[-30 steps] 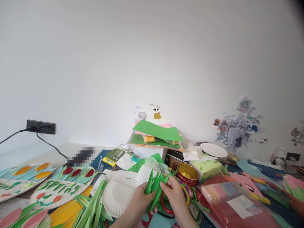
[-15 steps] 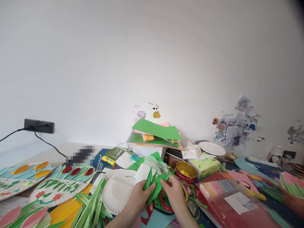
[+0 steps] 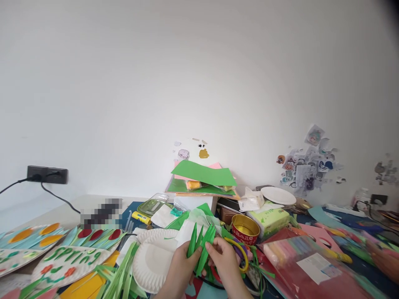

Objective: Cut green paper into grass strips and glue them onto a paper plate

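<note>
Green paper leaves (image 3: 206, 245), long and pointed, stand upright between my two hands. My left hand (image 3: 186, 259) pinches some of them at their lower part, thumb in front. My right hand (image 3: 220, 254) grips the others between thumb and fingers, close beside the left. The lower ends are hidden by my fingers. Just left of my hands lie white paper plates (image 3: 151, 261) with ridged rims. Pale green paper strips (image 3: 123, 270) are heaped further left. To the right are a yellow ring-shaped handle (image 3: 245, 259) and a red and gold tin (image 3: 245, 229).
Decorated plates with paper tulips, one reading "Spring" (image 3: 76, 259), lie at the left. Green sheets (image 3: 204, 172) top a pile by the wall. A tissue pack (image 3: 271, 218) and a clear bag of coloured clay (image 3: 289, 249) are right. Another person's hand (image 3: 382, 259) shows at far right.
My right hand has shifted left, closer to my left hand, and the leaves it holds now point more upright. The view has moved slightly. The other person's hand at far right has moved.
</note>
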The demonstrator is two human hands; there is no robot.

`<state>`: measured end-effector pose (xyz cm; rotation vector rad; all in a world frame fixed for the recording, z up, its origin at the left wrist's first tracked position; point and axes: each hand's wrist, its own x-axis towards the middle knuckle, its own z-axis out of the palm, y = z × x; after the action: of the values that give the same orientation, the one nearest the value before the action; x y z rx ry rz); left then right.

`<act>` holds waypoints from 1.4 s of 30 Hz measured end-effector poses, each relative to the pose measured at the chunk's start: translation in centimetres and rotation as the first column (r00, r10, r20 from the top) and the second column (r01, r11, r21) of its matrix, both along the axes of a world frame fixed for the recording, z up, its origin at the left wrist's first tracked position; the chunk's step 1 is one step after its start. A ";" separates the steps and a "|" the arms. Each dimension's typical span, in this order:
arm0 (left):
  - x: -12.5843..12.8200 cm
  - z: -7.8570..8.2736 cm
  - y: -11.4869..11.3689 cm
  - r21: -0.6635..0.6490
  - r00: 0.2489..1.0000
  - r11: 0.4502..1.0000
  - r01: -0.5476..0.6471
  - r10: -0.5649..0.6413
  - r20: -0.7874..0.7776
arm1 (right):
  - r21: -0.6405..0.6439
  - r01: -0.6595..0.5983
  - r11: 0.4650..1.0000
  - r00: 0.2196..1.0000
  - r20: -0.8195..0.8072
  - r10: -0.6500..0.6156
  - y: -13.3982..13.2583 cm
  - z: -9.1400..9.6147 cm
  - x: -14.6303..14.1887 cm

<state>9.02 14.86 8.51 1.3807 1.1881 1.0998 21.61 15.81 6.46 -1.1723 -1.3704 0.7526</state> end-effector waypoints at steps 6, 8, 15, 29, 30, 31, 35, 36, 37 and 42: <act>0.3 0.1 -0.5 -0.004 0.998 0.999 0.032 -0.032 0.054 | 0.012 -0.031 0.999 0.985 -0.167 0.033 0.0 0.2 -0.5; 0.4 0.5 -0.7 0.010 0.996 0.998 0.057 -0.058 0.068 | 0.039 0.006 0.999 0.987 -0.161 0.000 0.0 0.2 -0.5; 0.4 0.5 -0.6 0.013 0.999 1.000 0.029 -0.029 0.039 | 0.030 -0.017 0.999 0.974 -0.225 0.023 -0.2 0.5 -0.7; -0.1 -0.1 -0.2 0.008 0.965 0.967 0.253 -0.252 -0.079 | 0.297 -0.081 0.952 0.952 0.306 -0.015 -1.2 4.0 2.6; -0.1 -0.2 -0.2 -0.006 0.961 0.963 0.268 -0.268 -0.074 | 0.287 -0.092 0.954 0.947 0.321 -0.005 -1.3 4.1 2.5; -0.1 -0.3 -0.2 -0.020 0.957 0.960 0.281 -0.281 -0.069 | 0.275 -0.087 0.958 0.947 0.322 -0.007 -1.4 4.2 2.4; 0.0 -0.7 0.0 -0.057 0.951 0.954 0.295 -0.299 -0.079 | 0.246 0.038 0.969 0.965 0.243 -0.099 -1.0 3.9 3.0; -0.1 -0.8 0.0 -0.062 0.953 0.956 0.287 -0.292 -0.085 | 0.239 0.082 0.968 0.974 0.189 -0.129 -0.8 3.8 3.5; -0.1 -0.8 0.0 -0.062 0.956 0.960 0.275 -0.280 -0.093 | 0.229 0.128 0.965 0.980 0.121 -0.159 -0.5 3.8 4.0; -0.8 0.2 0.4 -0.026 0.992 0.995 0.100 -0.101 -0.072 | 0.150 0.163 0.975 0.982 -0.122 -0.145 0.2 4.0 5.6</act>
<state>8.22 15.23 8.75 1.4588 1.1666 0.9698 27.23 16.01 10.51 -1.0810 -1.2099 0.5773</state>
